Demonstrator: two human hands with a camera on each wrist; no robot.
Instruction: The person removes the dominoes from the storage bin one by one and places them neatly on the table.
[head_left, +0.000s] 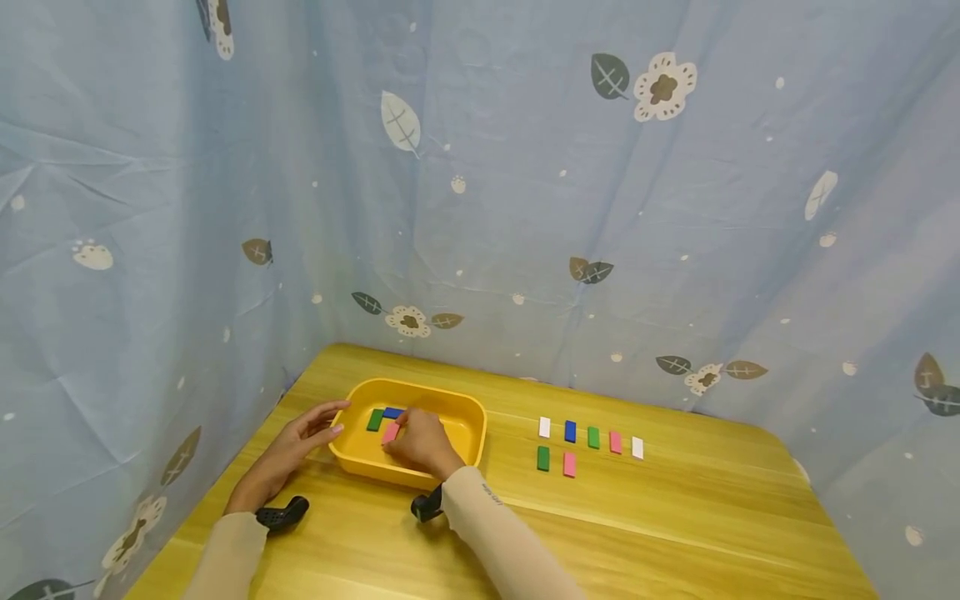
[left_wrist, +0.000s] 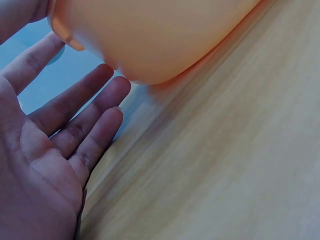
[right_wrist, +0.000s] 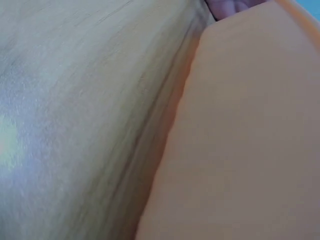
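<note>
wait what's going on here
A person's right hand reaches into a yellow tray, its fingers at a pink block, the grip unclear. The left hand is at the tray's left end. A green block and a blue block also lie in the tray. Seven more blocks lie on the table to the right, in rows of five and two.

My right sleeve [head_left: 504,537]: one short line of dark lettering [head_left: 492,494] near its end, too small for me to make out.
Readable words: none I can find.
</note>
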